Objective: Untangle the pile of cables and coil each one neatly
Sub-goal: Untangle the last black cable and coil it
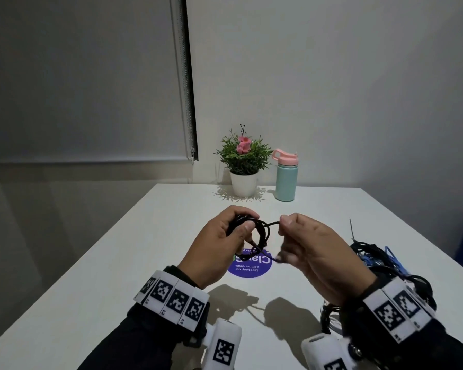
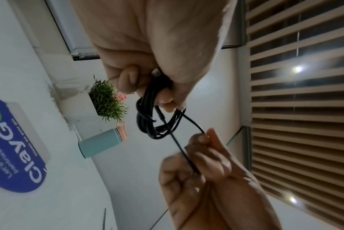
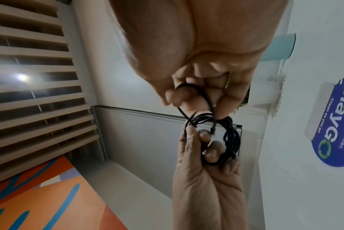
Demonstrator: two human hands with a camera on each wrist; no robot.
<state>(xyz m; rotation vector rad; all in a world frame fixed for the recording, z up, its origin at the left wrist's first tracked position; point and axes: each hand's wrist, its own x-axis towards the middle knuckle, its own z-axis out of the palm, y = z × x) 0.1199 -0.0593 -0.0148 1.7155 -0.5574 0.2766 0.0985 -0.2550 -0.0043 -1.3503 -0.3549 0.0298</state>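
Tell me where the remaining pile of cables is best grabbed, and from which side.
Judging roughly: take the pile of cables at its raised top loops, coming from above with the right hand, since it lies heaped on the table at that hand's side.

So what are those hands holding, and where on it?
One black cable: the left hand grips its coiled loops, and the right hand pinches its loose strand beside the coil.
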